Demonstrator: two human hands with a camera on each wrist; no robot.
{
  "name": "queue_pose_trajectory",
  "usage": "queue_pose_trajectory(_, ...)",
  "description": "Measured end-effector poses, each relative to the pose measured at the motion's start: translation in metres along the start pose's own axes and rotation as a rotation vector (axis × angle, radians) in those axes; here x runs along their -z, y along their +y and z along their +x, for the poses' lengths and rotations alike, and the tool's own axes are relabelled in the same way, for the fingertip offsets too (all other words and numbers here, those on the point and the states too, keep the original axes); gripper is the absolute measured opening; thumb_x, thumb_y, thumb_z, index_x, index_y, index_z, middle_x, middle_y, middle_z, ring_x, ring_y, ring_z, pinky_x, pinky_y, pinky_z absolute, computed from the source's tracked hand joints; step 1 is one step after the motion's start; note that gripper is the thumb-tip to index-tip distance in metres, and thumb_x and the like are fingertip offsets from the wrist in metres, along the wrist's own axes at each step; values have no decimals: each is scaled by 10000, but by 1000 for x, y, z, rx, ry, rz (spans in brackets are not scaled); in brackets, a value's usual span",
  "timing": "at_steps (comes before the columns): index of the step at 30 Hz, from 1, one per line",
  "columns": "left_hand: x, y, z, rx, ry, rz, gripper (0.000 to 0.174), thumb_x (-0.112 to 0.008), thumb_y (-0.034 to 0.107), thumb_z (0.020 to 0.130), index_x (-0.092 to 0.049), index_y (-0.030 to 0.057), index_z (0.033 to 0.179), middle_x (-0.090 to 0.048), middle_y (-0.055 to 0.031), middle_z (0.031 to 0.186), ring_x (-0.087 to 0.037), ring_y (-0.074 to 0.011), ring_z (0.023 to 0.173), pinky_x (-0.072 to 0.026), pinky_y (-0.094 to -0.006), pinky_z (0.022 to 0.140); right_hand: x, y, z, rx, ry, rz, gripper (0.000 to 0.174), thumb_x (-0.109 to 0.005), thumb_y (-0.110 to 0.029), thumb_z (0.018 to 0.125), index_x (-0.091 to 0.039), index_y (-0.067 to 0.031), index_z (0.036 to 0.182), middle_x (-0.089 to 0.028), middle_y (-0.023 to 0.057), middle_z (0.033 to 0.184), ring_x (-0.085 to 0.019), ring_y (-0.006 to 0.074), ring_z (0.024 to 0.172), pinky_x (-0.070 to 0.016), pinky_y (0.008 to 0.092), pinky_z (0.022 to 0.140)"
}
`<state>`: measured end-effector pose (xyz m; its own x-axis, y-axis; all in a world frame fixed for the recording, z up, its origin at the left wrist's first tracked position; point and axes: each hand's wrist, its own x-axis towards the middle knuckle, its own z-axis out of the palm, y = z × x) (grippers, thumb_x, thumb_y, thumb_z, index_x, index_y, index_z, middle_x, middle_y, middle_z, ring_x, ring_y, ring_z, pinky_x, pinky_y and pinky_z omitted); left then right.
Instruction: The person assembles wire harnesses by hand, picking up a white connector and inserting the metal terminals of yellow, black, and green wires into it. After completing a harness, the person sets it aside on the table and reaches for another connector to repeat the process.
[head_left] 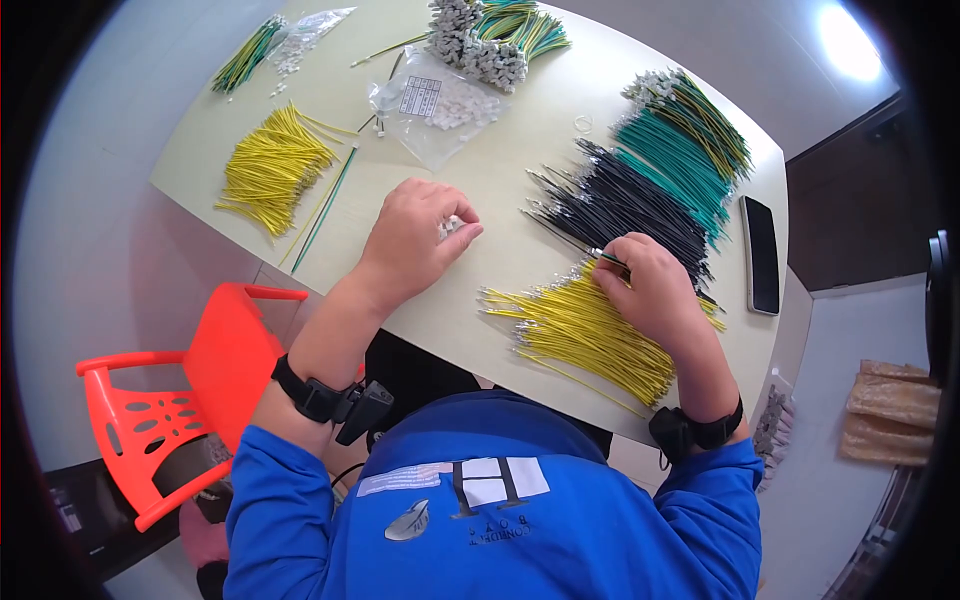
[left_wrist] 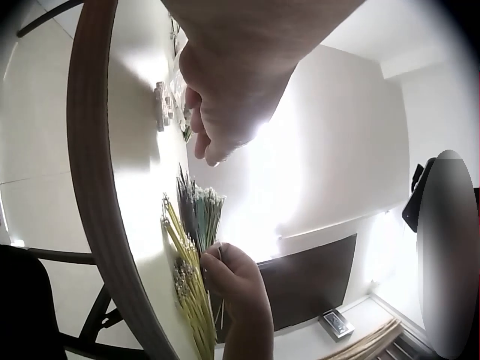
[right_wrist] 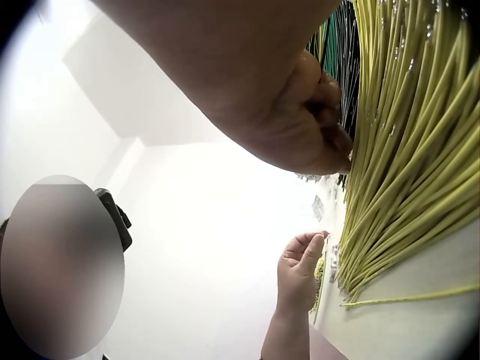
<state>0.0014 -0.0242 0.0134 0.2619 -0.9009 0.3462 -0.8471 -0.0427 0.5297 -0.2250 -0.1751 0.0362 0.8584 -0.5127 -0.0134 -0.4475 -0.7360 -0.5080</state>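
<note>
My left hand [head_left: 415, 238] is over the middle of the table, fingers curled around several small white plastic connector housings [head_left: 450, 226]. Between thumb and fingers, my right hand [head_left: 652, 288] pinches a thin dark wire with a white piece at its tip [head_left: 597, 253]. That hand lies over the border between a bundle of black wires [head_left: 630, 205] and a bundle of yellow wires [head_left: 590, 325], both with bare metal terminals at their ends. In the right wrist view the yellow wires [right_wrist: 405, 157] fan out close beside the right hand [right_wrist: 322, 120].
Green wires [head_left: 670, 170] lie behind the black ones, a phone [head_left: 761, 255] to their right. A clear bag of white connectors [head_left: 440, 108] sits beyond the left hand. More yellow wires [head_left: 275, 170] and a few loose strands lie at left. A red chair [head_left: 215, 375] stands beside the table.
</note>
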Motion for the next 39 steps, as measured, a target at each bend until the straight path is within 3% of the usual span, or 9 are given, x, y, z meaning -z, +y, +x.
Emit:
queue_pose_trajectory(2, -4, 5, 0, 10, -7, -48, 92, -699, 86, 763, -628, 55, 812, -613, -42, 836, -554, -195, 814, -437, -293, 769, -2, 1, 0, -7, 26, 15, 149, -650, -126, 775, -591, -3, 835, -582, 118, 819, -591, 276, 794, -468, 354, 716)
queue_pose_trajectory(5, -20, 22, 1, 296, 8, -684, 84, -653, 72, 836, -622, 36, 905, -612, 1, 836, -541, -85, 755, -431, -210, 696, -2, 1, 0, -21, 79, 42, 154, -653, -130, 772, -593, -7, 842, -581, 115, 814, -595, 270, 797, -468, 355, 712)
queue_pose_trajectory(9, -44, 30, 4, 295, -55, -958, 113, -614, 58, 876, -610, 23, 983, -605, 20, 863, -514, -23, 751, -414, -159, 675, 2, 0, 0, -33, -47, 10, 143, -651, -120, 772, -592, -7, 838, -580, 111, 807, -596, 270, 789, -470, 357, 710)
queue_pose_trajectory(16, -59, 34, 4, 299, -89, -979, 133, -610, 32, 870, -612, 7, 1001, -629, -17, 913, -572, -58, 821, -454, -186, 748, -5, 8, 2, 61, 33, 27, 113, -652, -85, 757, -590, -14, 820, -573, 104, 794, -593, 273, 767, -472, 351, 700)
queue_pose_trajectory(21, -60, 33, 3, 306, -90, -1004, 138, -602, 18, 870, -612, -4, 1006, -639, -40, 943, -600, -81, 880, -470, -201, 783, -1, 4, 3, -25, -57, 61, 111, -656, -79, 755, -589, -13, 815, -564, 101, 783, -597, 267, 753, -471, 340, 673)
queue_pose_trajectory(25, -58, 34, 2, 300, -123, -981, 143, -601, 17, 871, -617, -6, 1011, -639, -45, 945, -603, -84, 883, -473, -199, 776, -5, 6, 4, 75, 17, -6, 116, -659, -81, 771, -599, -8, 838, -569, 94, 777, -594, 235, 719, -470, 317, 652)
queue_pose_trajectory(28, -57, 35, 1, 293, -139, -1007, 147, -602, 18, 870, -619, -9, 1013, -639, -46, 950, -603, -83, 880, -473, -199, 774, -4, 3, 4, 82, 115, 115, 102, -656, -73, 790, -611, -4, 850, -589, 87, 757, -586, 190, 662, -467, 282, 611)
queue_pose_trajectory(33, -52, 38, 2, 320, -189, -1028, 133, -602, 17, 870, -623, -12, 998, -636, -43, 947, -598, -80, 872, -473, -201, 776, -1, -10, 3, -7, 71, 339, 80, -656, -59, 797, -618, -3, 840, -606, 84, 730, -572, 159, 618, -458, 261, 578)
queue_pose_trajectory(39, -56, 34, 2, 291, -179, -1062, 135, -596, 10, 871, -617, -15, 1002, -628, -45, 948, -592, -76, 875, -472, -202, 782, -6, -9, 3, 193, 186, 265, 66, -668, -54, 792, -622, -12, 815, -595, 70, 686, -554, 130, 584, -440, 239, 544)
